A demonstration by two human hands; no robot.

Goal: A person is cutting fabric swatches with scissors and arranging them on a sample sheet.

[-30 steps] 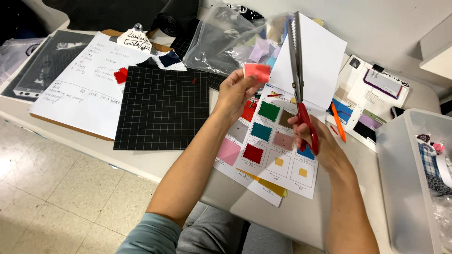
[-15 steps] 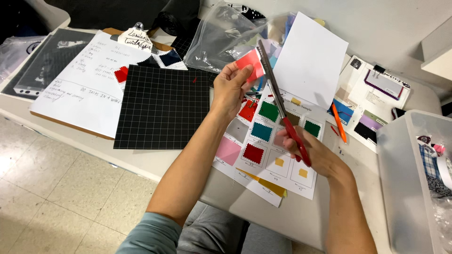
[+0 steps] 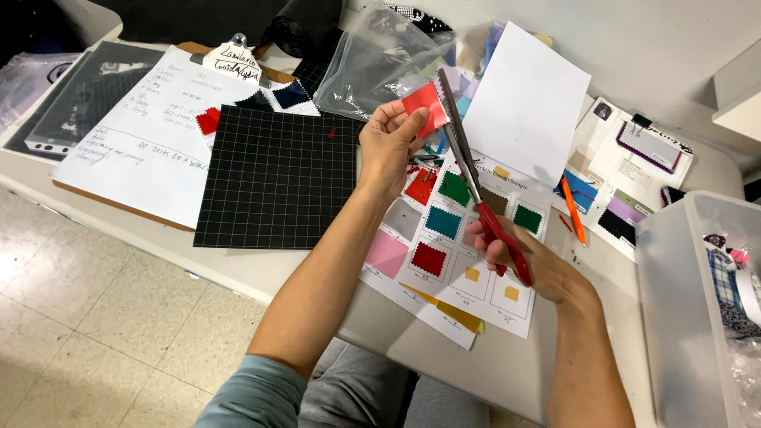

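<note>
My left hand [image 3: 388, 147] holds a small red fabric swatch [image 3: 423, 104] up above the table. My right hand [image 3: 527, 265] grips the red handles of pinking shears [image 3: 468, 170]; their zigzag blades point up and left and meet the swatch's right edge. Below both hands lies a white sample sheet [image 3: 468, 261] with several coloured fabric squares glued in boxes.
A black gridded cutting mat [image 3: 273, 178] lies to the left, beside a clipboard with handwritten paper [image 3: 143, 135]. A blank white sheet [image 3: 527, 103], an orange pen [image 3: 572, 210], a clear bag of scraps [image 3: 380, 59] and a clear plastic bin [image 3: 697, 309] at right surround the work.
The shears have tilted from nearly upright to leaning left, and their blades have come down to the red swatch. My left hand has shifted slightly left with the swatch.
</note>
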